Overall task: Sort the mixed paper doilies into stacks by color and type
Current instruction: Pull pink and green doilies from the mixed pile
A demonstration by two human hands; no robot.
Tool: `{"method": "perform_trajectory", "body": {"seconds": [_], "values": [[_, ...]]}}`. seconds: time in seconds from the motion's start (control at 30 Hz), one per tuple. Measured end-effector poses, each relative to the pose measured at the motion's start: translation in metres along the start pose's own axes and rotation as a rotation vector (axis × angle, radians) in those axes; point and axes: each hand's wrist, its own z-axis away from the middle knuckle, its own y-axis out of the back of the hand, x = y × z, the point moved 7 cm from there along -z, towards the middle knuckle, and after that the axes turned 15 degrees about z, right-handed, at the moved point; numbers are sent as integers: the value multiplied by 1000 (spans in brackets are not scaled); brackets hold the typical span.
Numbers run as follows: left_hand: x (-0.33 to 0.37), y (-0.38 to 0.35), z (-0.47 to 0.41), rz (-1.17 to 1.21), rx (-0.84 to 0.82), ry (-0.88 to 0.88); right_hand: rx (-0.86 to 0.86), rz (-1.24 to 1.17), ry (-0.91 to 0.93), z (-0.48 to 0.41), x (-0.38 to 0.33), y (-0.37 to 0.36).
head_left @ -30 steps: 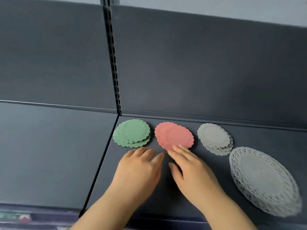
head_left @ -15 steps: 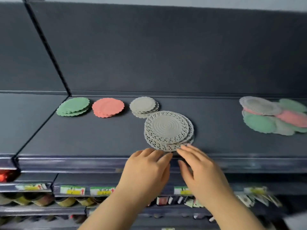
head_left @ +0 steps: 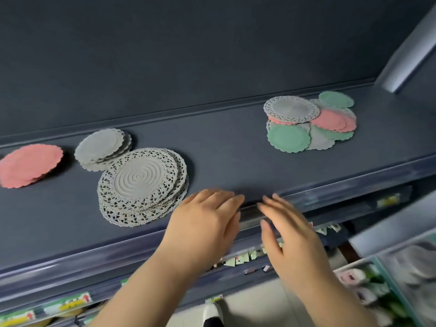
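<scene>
Mixed doilies pile (head_left: 330, 119) sits right, w/ dark shelf (head_left: 236, 149) open between it and lace stack (head_left: 141, 182). Left hand (head_left: 203, 225) & right hand (head_left: 292, 239) are relaxed, holding nothing, probably just above the front edge (head_left: 342, 192).

Left of the lace stack (head_left: 141, 185), the pink stack (head_left: 28, 165) runs off the frame edge. Right of it, the right hand (head_left: 290, 234) is motion-blurred, and the price labels (head_left: 68, 303) below are unreadable.

Soft, dim light is falling from above and left onto the dark shelf (head_left: 236, 149), throwing short shadows to the right of the lace stack (head_left: 141, 185). The right hand (head_left: 295, 239) is smearing with motion blur, the lower right corner is going soft, and the front rail (head_left: 354, 185) is catching a pale sheen.
</scene>
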Motion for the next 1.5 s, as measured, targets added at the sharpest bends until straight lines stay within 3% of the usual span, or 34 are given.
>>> {"method": "perform_trajectory", "body": {"seconds": [0.6,1.0,1.33,1.5], "values": [[-14,-22,-95,-34,18,-28,48,55,-35,-102,79,12],[49,-77,-164,-101,89,124,-149,38,50,-174,224,35],[80,-113,-168,-105,167,313,-332,55,204,-214,251,-6],[82,-106,-161,-136,220,383,-190,173,270,-221,250,12]]}}
